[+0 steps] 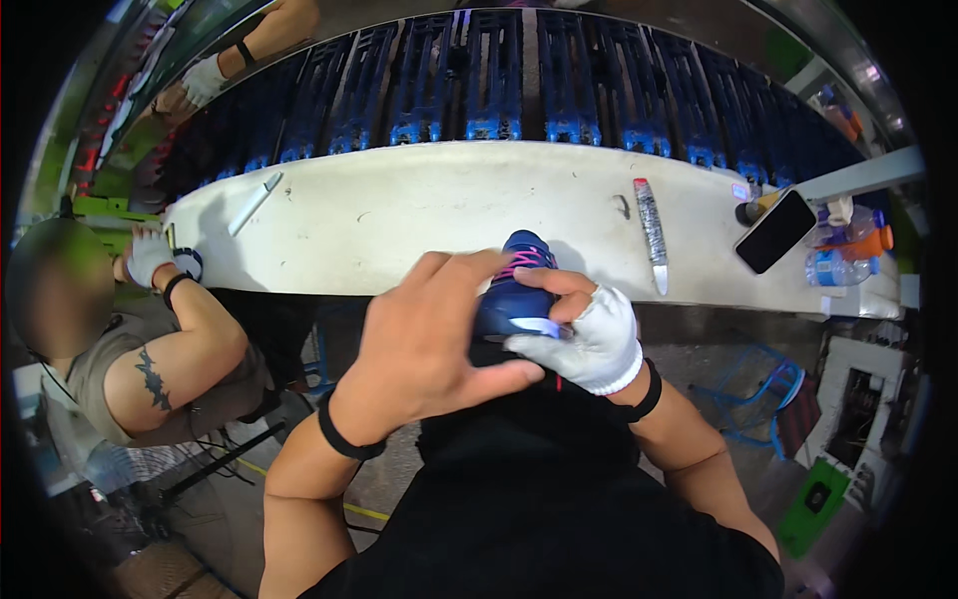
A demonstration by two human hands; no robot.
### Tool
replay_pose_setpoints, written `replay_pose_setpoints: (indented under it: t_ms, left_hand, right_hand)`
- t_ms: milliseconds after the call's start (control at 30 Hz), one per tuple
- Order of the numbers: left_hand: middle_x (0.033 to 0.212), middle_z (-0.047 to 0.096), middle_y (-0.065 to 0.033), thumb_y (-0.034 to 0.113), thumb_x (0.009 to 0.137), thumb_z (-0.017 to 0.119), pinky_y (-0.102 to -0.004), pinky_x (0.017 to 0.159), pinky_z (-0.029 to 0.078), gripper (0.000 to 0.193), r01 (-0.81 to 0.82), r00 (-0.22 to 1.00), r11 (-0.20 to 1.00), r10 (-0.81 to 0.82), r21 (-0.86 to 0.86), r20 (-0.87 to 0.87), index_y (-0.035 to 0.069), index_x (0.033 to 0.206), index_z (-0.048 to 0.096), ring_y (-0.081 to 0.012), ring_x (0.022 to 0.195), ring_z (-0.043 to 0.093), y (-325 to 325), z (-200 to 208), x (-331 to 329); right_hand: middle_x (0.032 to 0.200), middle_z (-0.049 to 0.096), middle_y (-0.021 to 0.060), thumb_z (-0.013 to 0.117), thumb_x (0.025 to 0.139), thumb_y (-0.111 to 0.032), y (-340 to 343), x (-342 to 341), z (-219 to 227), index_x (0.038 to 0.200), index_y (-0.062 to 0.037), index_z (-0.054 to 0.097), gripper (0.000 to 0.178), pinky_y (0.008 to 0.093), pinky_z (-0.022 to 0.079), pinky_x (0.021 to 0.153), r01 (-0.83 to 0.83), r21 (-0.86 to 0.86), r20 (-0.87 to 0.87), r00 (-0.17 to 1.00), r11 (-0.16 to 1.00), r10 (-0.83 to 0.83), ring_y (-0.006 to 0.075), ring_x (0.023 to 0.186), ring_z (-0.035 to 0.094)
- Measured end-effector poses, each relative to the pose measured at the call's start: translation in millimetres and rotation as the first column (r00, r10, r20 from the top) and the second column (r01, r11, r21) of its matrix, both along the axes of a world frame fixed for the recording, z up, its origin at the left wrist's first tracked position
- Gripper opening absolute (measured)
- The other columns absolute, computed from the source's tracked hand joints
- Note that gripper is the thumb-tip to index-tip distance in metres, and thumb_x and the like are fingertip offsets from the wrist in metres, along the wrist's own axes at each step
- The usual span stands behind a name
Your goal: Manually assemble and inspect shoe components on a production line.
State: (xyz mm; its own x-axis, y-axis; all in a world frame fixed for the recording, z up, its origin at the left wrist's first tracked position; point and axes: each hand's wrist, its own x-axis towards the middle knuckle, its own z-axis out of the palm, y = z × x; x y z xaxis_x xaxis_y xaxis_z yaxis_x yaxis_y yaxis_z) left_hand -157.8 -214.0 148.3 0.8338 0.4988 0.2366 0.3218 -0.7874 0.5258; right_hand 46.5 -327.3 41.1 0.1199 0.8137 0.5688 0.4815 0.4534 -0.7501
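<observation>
Navy shoe (514, 299) has bright pink laces (523, 262), right hand (602, 344) clamped on it, left hand (414, 334) spread.

On the white surface (429, 210) lie a slim white tool (256, 204) at left, a knife-like tool (651, 235) and 1 phone (775, 231), near a clear bottle (836, 268). Blue racks (494, 129) line the far edge.

Deep navy on the shoe (511, 301) at centre, and hot pink through the laces (526, 259)! Plain white on the glove (613, 344), just right. Off-white, flecked with dark marks, across the table (429, 200); blue and black, stripe after stripe, along the slats (494, 128) up top; silver, red-ended, on the tool (651, 230), upper right.
</observation>
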Motion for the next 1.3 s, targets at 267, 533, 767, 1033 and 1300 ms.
replay_pose_setpoints:
  t_ms: [267,533,767,1033,1300]
  left_hand:
    - [0.122,0.080,-0.0201,0.068,0.073,0.093,-0.0439,0.081,0.066,0.097,0.074,0.984,0.997,-0.077,-0.027,-0.160,0.000,0.137,0.071,-0.0393,0.100,0.082,15,-20,0]
    - [0.123,0.082,-0.0247,0.035,0.080,0.097,-0.0415,0.095,0.066,0.064,-0.136,0.989,0.968,0.120,-0.209,-0.090,-0.001,0.130,0.079,-0.0380,0.110,0.082,14,-34,-26]
    - [0.113,0.081,-0.0294,0.050,0.080,0.088,-0.0446,0.090,0.064,0.085,-0.216,0.882,0.968,0.138,-0.127,-0.451,-0.007,0.141,0.071,-0.0409,0.102,0.082,17,-25,-34]
    - [0.101,0.081,-0.0246,0.049,0.082,0.091,-0.0469,0.078,0.064,0.088,-0.171,0.782,0.982,0.186,0.082,-0.594,-0.004,0.147,0.064,-0.0432,0.089,0.081,-4,-28,-16]
    - [0.131,0.076,-0.0193,-0.001,0.073,0.092,-0.0428,0.093,0.065,0.071,0.122,0.983,0.979,-0.096,-0.161,0.157,0.000,0.140,0.069,-0.0385,0.115,0.077,-30,-37,19]
  right_hand:
    - [0.135,0.072,0.0129,0.099,0.079,-0.032,-12,4,-7,0.100,-0.0099,0.071,0.042,0.0429,0.062,0.076,0.058,-0.157,0.090,0.995,0.986,-0.044,0.0345,0.096,0.078]
    - [0.135,0.074,0.0086,0.097,0.077,-0.043,-24,12,-23,0.094,-0.0103,0.075,0.043,0.0444,0.061,0.079,0.186,-0.309,0.263,0.959,0.933,-0.104,0.0316,0.088,0.076]
    - [0.127,0.078,0.0090,0.099,0.076,-0.037,-10,-9,-35,0.092,-0.0085,0.073,0.042,0.0419,0.056,0.080,0.231,-0.195,0.435,0.892,0.953,-0.128,0.0264,0.090,0.075]
    - [0.125,0.077,0.0115,0.092,0.083,-0.044,-12,-6,-28,0.105,-0.0070,0.074,0.046,0.0425,0.057,0.079,0.254,-0.188,0.560,0.821,0.949,-0.109,0.0274,0.090,0.073]
    - [0.145,0.071,0.0214,0.107,0.070,-0.043,-50,28,48,0.144,-0.0048,0.059,0.096,0.0475,0.058,0.111,0.129,-0.117,0.194,0.975,0.985,-0.105,0.0413,0.130,0.073]
